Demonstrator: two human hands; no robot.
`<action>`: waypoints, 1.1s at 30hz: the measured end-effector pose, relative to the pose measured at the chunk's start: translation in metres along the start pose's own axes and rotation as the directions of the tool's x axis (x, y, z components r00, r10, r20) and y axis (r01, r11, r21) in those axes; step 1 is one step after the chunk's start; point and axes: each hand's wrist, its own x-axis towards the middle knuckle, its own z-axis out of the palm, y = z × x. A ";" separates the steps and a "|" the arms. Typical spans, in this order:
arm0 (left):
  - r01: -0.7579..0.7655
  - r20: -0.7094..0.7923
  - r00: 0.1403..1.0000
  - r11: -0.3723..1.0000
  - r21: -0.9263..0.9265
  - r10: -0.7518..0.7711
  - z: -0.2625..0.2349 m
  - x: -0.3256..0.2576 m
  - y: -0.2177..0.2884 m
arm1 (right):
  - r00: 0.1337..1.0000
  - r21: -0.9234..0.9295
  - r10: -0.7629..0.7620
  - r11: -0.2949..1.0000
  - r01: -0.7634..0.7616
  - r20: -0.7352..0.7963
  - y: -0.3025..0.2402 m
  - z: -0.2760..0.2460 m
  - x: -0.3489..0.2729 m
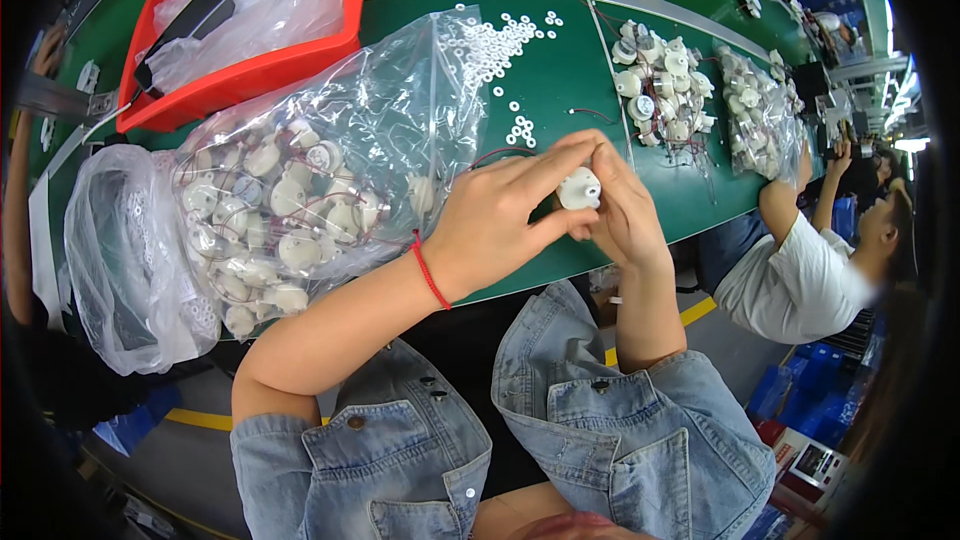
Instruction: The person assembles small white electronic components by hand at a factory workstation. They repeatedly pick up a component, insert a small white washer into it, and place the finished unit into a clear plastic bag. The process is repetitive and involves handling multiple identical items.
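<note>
Over the front edge of the green table, my left hand (505,215) pinches a small white motor (578,190) between thumb and fingers. A thin dark red wire trails behind that hand. My right hand (630,205) cups the motor from the other side, with its fingertips meeting those of the left; part of its grip is hidden. Close by on the left lies a large see-through bag (400,90) of similar white motors (290,195) with red wires. Small white plastic rings (490,50) are scattered beyond my hands.
A red bin (250,60) holding plastic bags stands at the far left. Another plastic bag (125,270) with white rings sits at the near left edge. To the right are a loose pile of motors (665,85) and another bagged lot (750,105). A person (800,270) sits farther right.
</note>
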 end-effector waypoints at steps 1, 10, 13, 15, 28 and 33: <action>0.019 0.008 1.000 0.999 -0.029 -0.019 0.001 0.001 0.001 | 0.991 -0.181 -0.112 0.979 0.098 -0.070 0.001 -0.003 -0.002; -0.036 0.010 0.999 0.996 -0.079 0.037 0.001 0.001 0.001 | 0.935 -0.535 -0.356 0.790 0.298 -0.005 0.006 0.006 -0.024; 0.003 0.047 0.999 0.994 -0.106 0.002 -0.004 0.002 0.007 | 0.909 -0.543 -0.418 0.766 0.345 -0.012 0.009 0.009 -0.024; 0.060 0.021 0.998 0.985 -0.162 -0.058 -0.002 0.001 0.009 | 0.883 -0.568 -0.470 0.726 0.388 0.002 0.010 0.011 -0.024; -0.163 -0.101 0.983 0.981 -0.106 0.152 0.001 -0.006 0.006 | 0.812 -0.555 -0.583 0.683 0.476 -0.022 0.016 0.017 -0.025; -0.154 -0.074 0.986 0.986 -0.057 0.149 -0.002 -0.003 0.007 | 0.845 -0.519 -0.532 0.737 0.432 -0.052 0.014 0.015 -0.021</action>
